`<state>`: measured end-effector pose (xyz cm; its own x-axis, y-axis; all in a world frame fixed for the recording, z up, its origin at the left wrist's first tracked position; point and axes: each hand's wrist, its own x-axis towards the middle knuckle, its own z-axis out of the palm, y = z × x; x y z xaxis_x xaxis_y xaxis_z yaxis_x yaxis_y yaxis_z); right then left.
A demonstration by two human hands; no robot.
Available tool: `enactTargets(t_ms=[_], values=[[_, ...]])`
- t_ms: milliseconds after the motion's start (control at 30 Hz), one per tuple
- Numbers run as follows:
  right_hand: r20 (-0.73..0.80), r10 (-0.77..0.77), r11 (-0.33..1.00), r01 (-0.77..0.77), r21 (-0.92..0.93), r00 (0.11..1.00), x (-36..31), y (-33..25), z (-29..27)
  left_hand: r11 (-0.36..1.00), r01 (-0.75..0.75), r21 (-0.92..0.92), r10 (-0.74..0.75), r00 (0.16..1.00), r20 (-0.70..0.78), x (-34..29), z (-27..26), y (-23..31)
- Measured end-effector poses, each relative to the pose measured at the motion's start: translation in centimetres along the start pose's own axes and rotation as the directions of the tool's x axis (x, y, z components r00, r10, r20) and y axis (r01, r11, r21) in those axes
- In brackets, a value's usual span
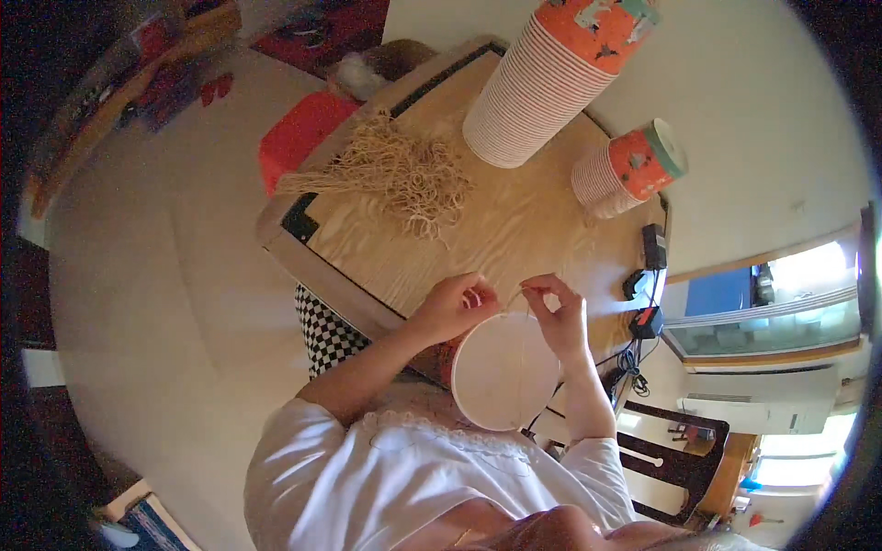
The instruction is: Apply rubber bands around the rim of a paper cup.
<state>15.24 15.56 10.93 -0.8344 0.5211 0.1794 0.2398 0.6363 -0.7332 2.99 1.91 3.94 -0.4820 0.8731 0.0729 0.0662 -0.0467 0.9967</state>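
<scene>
A white paper cup with an orange outside rests against my lap, its open mouth facing up. My left hand pinches its far rim on the left side. My right hand pinches a thin pale string at the rim; the string runs down across the cup's mouth. A loose heap of pale string pieces lies on the wooden table beyond my hands.
A tall stack of orange paper cups and a shorter stack lie on the table's far side. Small black devices with cables sit at its right edge. A red stool and a checkered object stand left of the table.
</scene>
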Motion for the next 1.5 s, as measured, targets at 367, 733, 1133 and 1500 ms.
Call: enactTargets(t_ms=[367,733,1133,1500], values=[[-0.014,-0.042,0.996,0.040,-0.076,0.999,0.5,-0.2,0.1,0.990,0.117,-0.078,-0.114,0.993,0.042,2.1,1.0,-0.1],[0.034,-0.079,0.994,0.081,-0.073,0.996,1.2,0.3,0.3,0.983,0.077,-0.165,-0.071,0.997,0.037,2.5,1.5,-0.6],[0.101,-0.064,0.994,0.072,-0.081,0.993,1.2,0.6,0.4,0.933,0.112,-0.341,-0.078,0.991,0.113,2.5,2.0,-2.9],[0.123,-0.115,0.982,0.132,-0.133,0.986,0.7,0.9,1.0,0.865,0.213,-0.455,-0.132,0.970,0.204,1.6,1.8,-2.5]])
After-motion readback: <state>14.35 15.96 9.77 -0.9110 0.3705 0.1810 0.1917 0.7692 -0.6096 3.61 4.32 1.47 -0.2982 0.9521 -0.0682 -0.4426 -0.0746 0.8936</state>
